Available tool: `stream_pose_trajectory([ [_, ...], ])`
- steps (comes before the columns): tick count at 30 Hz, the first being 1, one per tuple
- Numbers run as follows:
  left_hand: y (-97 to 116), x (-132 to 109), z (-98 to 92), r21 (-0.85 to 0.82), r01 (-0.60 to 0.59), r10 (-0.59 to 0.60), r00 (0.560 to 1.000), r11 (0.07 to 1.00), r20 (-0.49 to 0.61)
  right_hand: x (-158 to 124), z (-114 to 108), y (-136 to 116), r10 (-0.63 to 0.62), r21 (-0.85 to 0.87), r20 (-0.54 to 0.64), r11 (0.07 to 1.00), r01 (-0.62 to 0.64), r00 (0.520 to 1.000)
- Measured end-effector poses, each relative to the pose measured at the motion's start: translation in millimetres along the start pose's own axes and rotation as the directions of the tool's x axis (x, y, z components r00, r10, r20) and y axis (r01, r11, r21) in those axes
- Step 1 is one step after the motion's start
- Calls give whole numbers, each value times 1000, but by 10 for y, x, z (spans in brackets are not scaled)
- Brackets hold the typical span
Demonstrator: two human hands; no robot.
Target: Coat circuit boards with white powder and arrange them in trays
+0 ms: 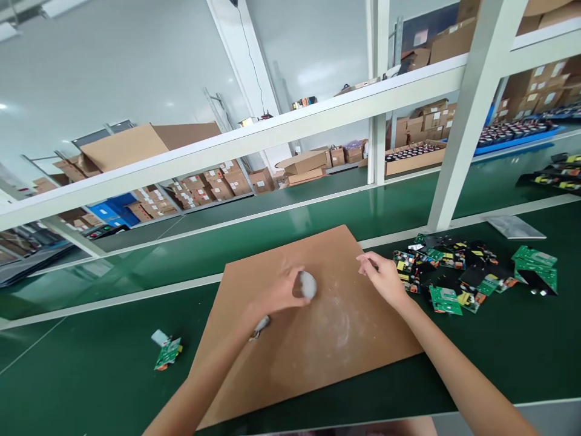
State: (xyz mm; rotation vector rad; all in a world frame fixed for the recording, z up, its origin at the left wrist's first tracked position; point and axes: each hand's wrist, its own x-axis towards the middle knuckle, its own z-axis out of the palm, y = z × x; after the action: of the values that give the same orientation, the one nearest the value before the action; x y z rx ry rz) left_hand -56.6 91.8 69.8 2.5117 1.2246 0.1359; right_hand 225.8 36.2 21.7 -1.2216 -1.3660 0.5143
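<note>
The left hand (281, 295) grasps a grey lump (308, 284) at the centre of the cardboard sheet (318, 357) on the green tabletop (91, 381). The right hand (385, 277) is released and empty, its fingers loosely bent, at the sheet's right edge beside a pile of circuit boards (454, 278). A single circuit board (167, 353) lies left of the sheet. White labels on the cartons (218, 184) beyond the sheet are too small to read.
</note>
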Motion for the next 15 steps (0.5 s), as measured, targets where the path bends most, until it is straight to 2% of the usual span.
stream_pose_trajectory([
  [2, -132, 133, -313, 89, 73, -74, 997, 993, 12, -2, 1, -2, -15, -15, 10, 1000, 15, 1000],
  [4, -258, 316, -621, 245, 207, -229, 971, 947, 64, -7, 6, 2, -29, -33, 35, 999, 30, 999],
  [5, -311, 419, -749, 316, 284, -329, 940, 905, 96, -11, 13, 6, -38, -45, 52, 998, 40, 998],
  [7, -389, 628, -919, 416, 421, -518, 842, 806, 150, -19, 31, 21, -60, -72, 85, 995, 66, 995],
  [9, -431, 813, -968, 454, 494, -618, 767, 741, 174, -26, 51, 43, -79, -100, 116, 991, 91, 990],
  [10, -442, 889, -957, 457, 510, -637, 749, 729, 180, -29, 60, 55, -84, -113, 128, 989, 99, 988],
  [15, -459, 1070, -801, 436, 565, -685, 704, 700, 188, -26, 67, 89, -72, -159, 166, 982, 98, 984],
])
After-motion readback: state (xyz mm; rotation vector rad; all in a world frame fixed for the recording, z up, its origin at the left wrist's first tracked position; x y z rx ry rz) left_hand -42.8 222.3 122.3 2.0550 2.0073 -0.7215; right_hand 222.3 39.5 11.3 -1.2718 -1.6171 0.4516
